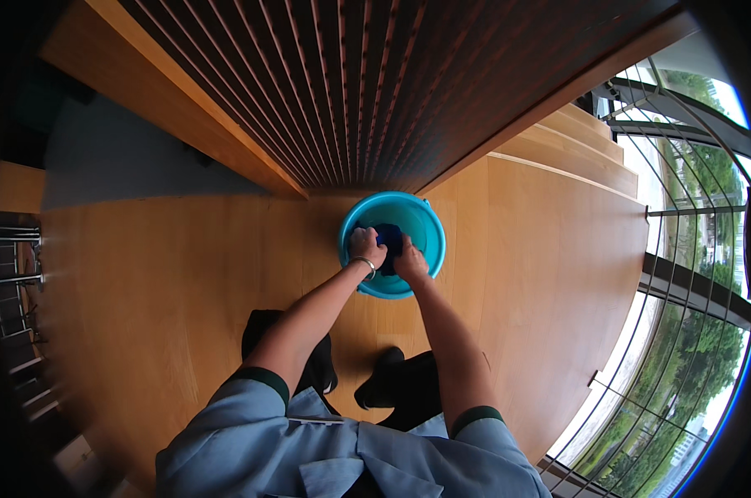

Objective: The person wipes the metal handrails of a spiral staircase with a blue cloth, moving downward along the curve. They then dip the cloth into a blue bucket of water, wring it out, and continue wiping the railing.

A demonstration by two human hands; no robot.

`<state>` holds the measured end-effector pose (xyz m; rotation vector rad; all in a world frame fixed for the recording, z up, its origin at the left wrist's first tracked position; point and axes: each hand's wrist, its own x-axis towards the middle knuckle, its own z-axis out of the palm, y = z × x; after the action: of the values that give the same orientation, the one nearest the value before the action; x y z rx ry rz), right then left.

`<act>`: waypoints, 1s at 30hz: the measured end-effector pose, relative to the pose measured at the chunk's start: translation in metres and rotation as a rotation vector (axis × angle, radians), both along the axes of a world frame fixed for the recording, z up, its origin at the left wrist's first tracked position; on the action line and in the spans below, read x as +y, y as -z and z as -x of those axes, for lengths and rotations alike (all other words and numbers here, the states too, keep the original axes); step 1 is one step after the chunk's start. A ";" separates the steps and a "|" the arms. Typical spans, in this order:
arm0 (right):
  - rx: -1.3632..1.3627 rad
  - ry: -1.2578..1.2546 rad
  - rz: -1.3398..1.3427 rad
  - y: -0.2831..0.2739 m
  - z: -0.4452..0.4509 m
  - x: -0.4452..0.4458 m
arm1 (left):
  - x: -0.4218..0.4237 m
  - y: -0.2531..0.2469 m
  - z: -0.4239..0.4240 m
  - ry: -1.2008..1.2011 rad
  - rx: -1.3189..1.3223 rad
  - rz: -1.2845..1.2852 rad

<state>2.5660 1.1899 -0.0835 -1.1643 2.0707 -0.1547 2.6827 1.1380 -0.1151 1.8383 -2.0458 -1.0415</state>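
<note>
A turquoise plastic bucket (pixel 434 224) stands on the wooden floor in front of my feet, seen from above. Inside it, a dark blue cloth (pixel 388 236) is bunched between my hands. My left hand (pixel 367 244), with a bangle at the wrist, grips the cloth's left side. On the right side of the same cloth, my right hand (pixel 409 260) is closed with the thumb uppermost. Whatever lies under the cloth is hidden, and I cannot tell how much water the bucket holds.
A dark slatted panel (pixel 357 93) with wooden edging rises just behind the bucket. Wooden steps (pixel 568 149) are at the upper right, beside windows with a wire railing (pixel 680 299). Metal-framed furniture (pixel 17 280) lines the far left. My shoes (pixel 378 373) rest on the wooden floor (pixel 182 280).
</note>
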 end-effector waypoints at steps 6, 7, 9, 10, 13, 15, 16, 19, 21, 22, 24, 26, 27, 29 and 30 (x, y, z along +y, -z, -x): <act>-0.071 0.080 -0.019 0.051 -0.023 -0.022 | -0.019 0.020 0.029 -0.311 0.009 -0.430; 0.003 0.045 0.008 0.077 -0.021 -0.021 | -0.020 0.021 0.032 -0.327 0.058 -0.483; 0.137 -0.063 0.047 0.117 -0.027 -0.024 | -0.017 0.028 0.023 -0.402 0.221 -0.466; 0.062 -0.002 0.026 0.121 -0.028 -0.023 | -0.016 0.030 0.018 -0.454 0.303 -0.481; -0.195 0.270 0.042 0.121 -0.010 -0.017 | -0.007 0.024 0.015 -0.564 0.427 -0.429; -0.422 0.562 0.170 0.134 0.011 -0.008 | 0.002 0.011 0.025 -0.567 0.484 -0.390; -0.558 0.675 0.228 0.125 0.003 -0.017 | 0.001 0.015 0.021 -0.600 0.490 -0.431; -0.830 0.869 0.096 0.026 -0.022 -0.037 | -0.009 0.043 -0.001 -0.715 0.570 -0.558; -0.874 0.843 0.214 -0.007 -0.021 -0.032 | -0.009 0.049 0.003 -0.740 0.753 -0.645; -0.923 0.814 0.282 -0.012 -0.024 -0.029 | -0.008 0.032 0.004 -0.784 0.748 -0.633; -0.925 0.787 0.424 -0.021 -0.019 -0.014 | -0.006 0.028 0.021 -0.829 0.880 -0.953; -0.860 0.695 0.454 -0.048 -0.028 -0.013 | -0.018 0.033 0.015 -0.819 0.916 -1.212; -0.864 0.643 0.466 -0.062 -0.032 -0.009 | -0.020 0.036 0.017 -0.807 1.053 -1.315; -0.869 0.462 0.460 -0.097 -0.064 -0.015 | -0.040 0.091 -0.017 -0.658 1.357 -0.990; -0.842 0.439 0.457 -0.097 -0.058 0.001 | -0.027 0.084 -0.009 -0.620 1.344 -0.999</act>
<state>2.6244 1.1907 0.0136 -0.6670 1.5034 -1.1646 2.6920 1.1111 -0.1994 1.1030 -0.1430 -2.2917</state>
